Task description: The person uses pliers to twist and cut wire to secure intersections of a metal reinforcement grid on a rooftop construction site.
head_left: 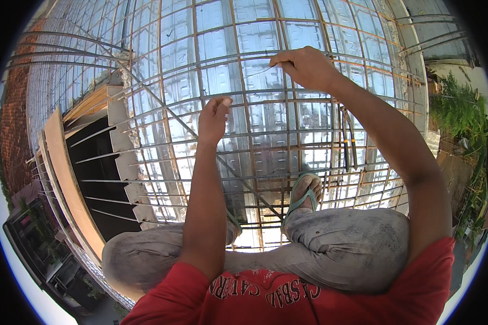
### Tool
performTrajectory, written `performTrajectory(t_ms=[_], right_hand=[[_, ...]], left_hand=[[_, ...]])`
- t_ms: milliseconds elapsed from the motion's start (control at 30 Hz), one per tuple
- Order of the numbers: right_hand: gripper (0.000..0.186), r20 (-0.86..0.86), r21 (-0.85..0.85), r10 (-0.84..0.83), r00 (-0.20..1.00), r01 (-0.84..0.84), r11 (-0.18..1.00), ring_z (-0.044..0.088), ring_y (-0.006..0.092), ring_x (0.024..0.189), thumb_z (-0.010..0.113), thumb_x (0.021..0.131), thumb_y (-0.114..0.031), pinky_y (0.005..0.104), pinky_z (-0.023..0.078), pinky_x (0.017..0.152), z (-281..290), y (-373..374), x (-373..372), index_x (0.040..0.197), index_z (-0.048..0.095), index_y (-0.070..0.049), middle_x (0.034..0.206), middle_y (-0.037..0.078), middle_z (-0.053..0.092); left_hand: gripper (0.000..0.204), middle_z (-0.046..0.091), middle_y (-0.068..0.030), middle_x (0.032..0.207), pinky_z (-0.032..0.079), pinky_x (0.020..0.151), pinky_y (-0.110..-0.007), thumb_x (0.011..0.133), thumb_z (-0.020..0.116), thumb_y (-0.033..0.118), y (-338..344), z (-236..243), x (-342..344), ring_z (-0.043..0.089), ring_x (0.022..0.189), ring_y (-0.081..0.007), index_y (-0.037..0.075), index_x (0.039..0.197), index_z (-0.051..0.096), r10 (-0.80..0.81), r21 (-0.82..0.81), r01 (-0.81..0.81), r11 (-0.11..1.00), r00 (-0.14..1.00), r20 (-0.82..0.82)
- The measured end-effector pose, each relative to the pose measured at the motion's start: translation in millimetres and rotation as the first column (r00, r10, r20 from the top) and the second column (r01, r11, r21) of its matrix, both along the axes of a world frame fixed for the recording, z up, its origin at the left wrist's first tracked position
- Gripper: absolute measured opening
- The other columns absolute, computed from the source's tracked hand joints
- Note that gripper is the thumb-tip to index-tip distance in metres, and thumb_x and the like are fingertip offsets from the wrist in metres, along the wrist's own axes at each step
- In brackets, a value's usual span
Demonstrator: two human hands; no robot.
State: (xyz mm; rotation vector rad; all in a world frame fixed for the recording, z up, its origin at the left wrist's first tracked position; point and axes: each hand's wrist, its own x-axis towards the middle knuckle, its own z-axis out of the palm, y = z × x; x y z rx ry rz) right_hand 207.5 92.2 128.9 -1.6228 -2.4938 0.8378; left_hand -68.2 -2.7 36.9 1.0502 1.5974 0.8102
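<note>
Lettering [291,293] across red shirt [179,291]; right hand [308,66] pinching thin wire [261,71].

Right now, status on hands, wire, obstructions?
Right hand pinching thin wire. Left hand over rebar mesh, grip unclear. Pliers on mesh, apart from both hands.

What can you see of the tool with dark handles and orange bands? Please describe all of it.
The tool looks like pincers or pliers, apparently metal, with two long, slim dark handles, each bearing an orange-yellow band. The handles stand slightly apart, pointing toward the lower picture edge; the far end is unclear. It seems to rest on the bar grid, left of the right forearm. Neither the left hand nor the right hand touches it.
</note>
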Motion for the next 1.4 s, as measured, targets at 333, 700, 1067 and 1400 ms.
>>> performTrajectory(t_ms=[333,700,1067,1400], right_hand=[[0.039,0.128,-0.283,0.074,0.989,-0.035,0.958,0.069,0.026,0.103,0.051,0.086,-0.006,0.0419,0.057,0.086,-106,51,-34,0.112,0.076,-0.022,0.114,0.006,0.072],[0.035,0.01,-0.432,-0.015,1.0,0.018,0.901,0.073,0.0302,0.089,0.054,0.084,-0.008,0.0401,0.06,0.076,-160,48,-49,0.107,0.078,-0.018,0.106,0.01,0.074],[0.027,0.017,-0.292,-0.185,0.983,0.182,0.939,0.069,0.0301,0.099,0.052,0.091,-0.017,0.0426,0.054,0.091,-156,31,-66,0.1,0.077,-0.01,0.104,0.012,0.074],[0.023,0.309,-0.346,0.258,0.915,-0.145,0.927,0.072,0.0228,0.083,0.058,0.091,-0.011,0.0353,0.057,0.071,-213,35,-32,0.105,0.077,-0.01,0.099,0.01,0.075]], left_hand=[[0.043,0.071,-0.0069,0.074,0.045,0.046,-0.027,0.097,0.058,0.02,15,-31,38,0.055,0.047,-0.0094,0.002,0.136,0.059,0.029,-0.354,-0.067,0.933,0.993,-0.111],[0.037,0.073,-0.013,0.08,0.054,0.077,-0.039,0.086,0.068,0.036,12,-60,38,0.071,0.079,-0.0274,0.007,0.106,0.077,-0.075,-0.25,-0.059,0.966,0.866,-0.494],[0.039,0.074,-0.0191,0.093,0.053,0.084,-0.045,0.082,0.067,0.04,35,-61,31,0.07,0.085,-0.0377,0.006,0.099,0.079,-0.131,-0.301,-0.073,0.951,0.785,-0.606],[0.033,0.074,-0.0139,0.093,0.054,0.08,-0.047,0.083,0.068,0.04,25,-46,47,0.07,0.087,-0.0348,0.02,0.108,0.078,-0.132,-0.289,-0.053,0.956,0.801,-0.584]])
